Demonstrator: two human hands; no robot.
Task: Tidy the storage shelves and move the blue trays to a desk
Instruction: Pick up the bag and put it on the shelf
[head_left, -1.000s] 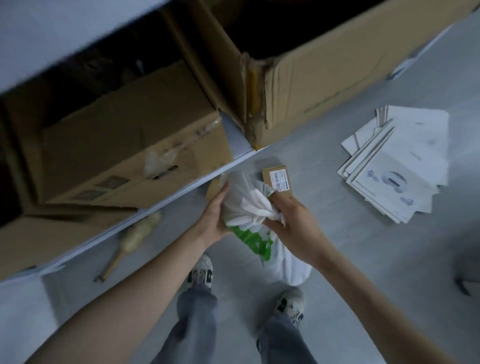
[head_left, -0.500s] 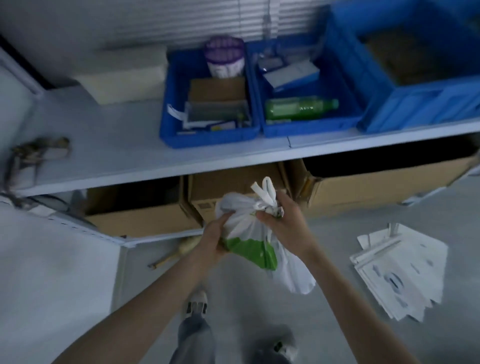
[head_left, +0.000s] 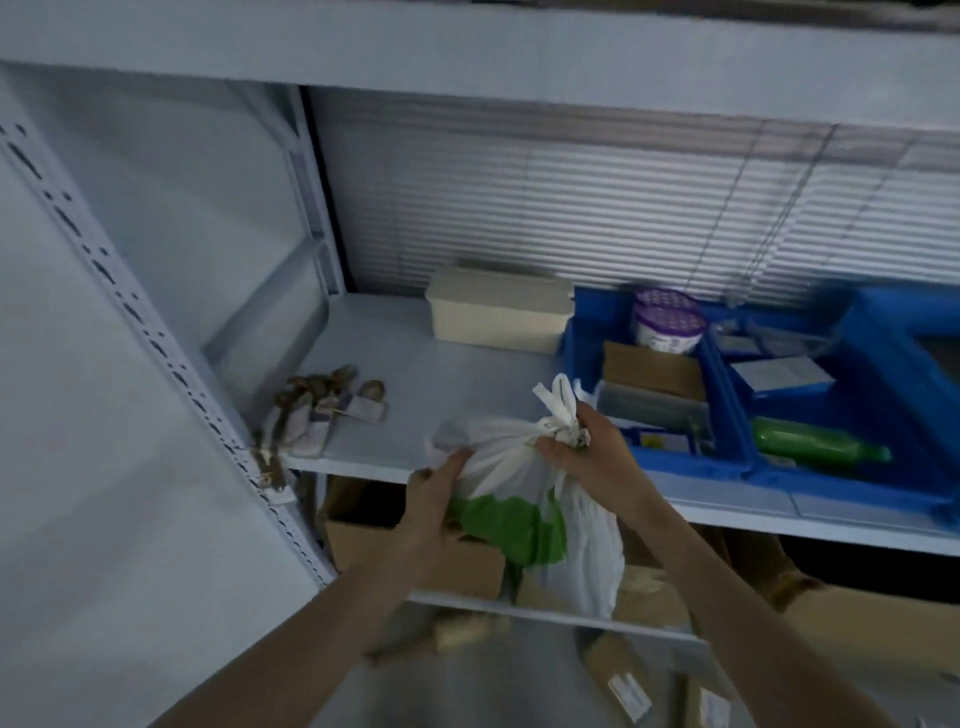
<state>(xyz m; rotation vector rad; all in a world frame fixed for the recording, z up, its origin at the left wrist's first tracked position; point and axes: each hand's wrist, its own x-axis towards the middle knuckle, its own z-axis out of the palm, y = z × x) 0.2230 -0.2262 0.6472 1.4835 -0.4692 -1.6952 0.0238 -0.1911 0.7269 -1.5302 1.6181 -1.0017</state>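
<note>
Grey metal shelving with drawn blinds behind; nearest, left hand (head_left: 431, 514) cupped around the side of a knotted white plastic bag (head_left: 511, 483), right hand (head_left: 582, 452) pinched shut on its knot, held just before the middle shelf (head_left: 415, 384). Probably the tidying step: next, bag onto the bare patch left of the blue trays (head_left: 737, 452), still on that shelf. Raised from floor level since a second ago.

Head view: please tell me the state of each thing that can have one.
White plastic bag: knotted shut, held up in front of the shelf.
Left hand: gripping the bag's side.
Right hand: closed on the knot.
Green bottle: lying on its side in a blue tray.
</note>
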